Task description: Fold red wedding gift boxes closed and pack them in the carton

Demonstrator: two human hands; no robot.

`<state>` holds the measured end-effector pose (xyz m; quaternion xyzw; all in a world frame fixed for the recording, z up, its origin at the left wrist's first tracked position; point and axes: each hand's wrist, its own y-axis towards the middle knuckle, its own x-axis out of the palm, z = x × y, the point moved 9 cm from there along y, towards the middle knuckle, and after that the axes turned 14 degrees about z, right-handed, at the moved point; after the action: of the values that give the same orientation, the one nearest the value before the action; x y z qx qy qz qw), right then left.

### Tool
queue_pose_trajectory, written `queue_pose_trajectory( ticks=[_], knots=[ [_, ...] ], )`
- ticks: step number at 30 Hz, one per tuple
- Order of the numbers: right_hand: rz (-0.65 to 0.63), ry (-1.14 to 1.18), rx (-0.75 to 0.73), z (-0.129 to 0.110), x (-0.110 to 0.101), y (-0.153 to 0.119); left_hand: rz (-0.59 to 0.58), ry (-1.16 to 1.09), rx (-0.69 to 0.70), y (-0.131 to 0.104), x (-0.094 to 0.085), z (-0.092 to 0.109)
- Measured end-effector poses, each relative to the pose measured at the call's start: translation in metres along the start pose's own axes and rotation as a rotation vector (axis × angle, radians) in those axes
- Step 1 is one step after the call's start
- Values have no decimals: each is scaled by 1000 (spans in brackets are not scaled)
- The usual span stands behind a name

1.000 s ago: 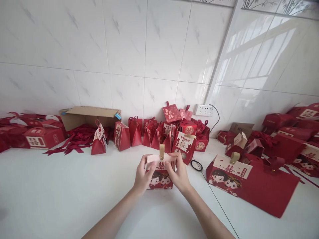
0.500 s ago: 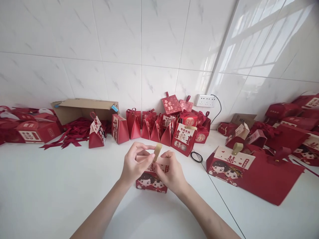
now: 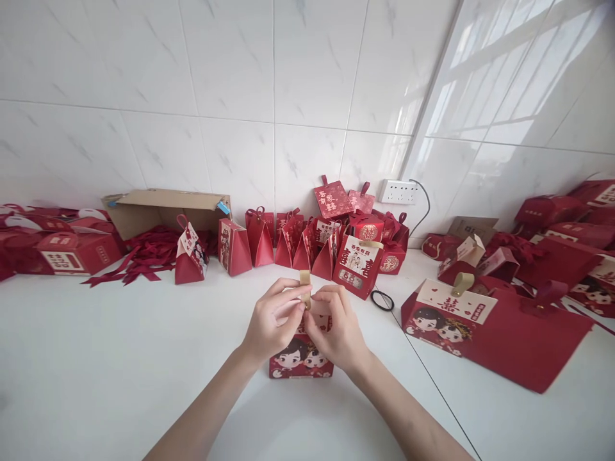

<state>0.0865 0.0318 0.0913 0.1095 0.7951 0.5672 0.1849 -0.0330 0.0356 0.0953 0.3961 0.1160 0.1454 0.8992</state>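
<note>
gold strap (image 3: 305,278) now upright, 囍 (image 3: 302,326) partly covered

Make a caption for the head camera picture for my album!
Two hands meet at the gold strap of a red box, more red boxes behind.

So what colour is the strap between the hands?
The strap is dull gold, seen best in the head view.

In our view, the marbled tile wall (image 3: 230,70) fills twelve o'clock. Toward nine, we see an open cardboard box (image 3: 168,200) on its side, with dark red ribbons (image 3: 144,255) spilling out. A white power strip (image 3: 399,191) with a dark cord (image 3: 427,203) sits between two and three; a black ring (image 3: 384,310) lies at four.
</note>
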Motion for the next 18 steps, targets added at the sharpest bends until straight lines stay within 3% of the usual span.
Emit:
queue_pose_trajectory(
  ticks=[5, 18],
  knots=[
    [-59, 17, -38, -1, 1, 1, -8, 12, 19, 0, -1, 2],
    [-68, 58, 96, 7, 0, 5, -24, 10, 56, 0, -1, 3]
  ],
)
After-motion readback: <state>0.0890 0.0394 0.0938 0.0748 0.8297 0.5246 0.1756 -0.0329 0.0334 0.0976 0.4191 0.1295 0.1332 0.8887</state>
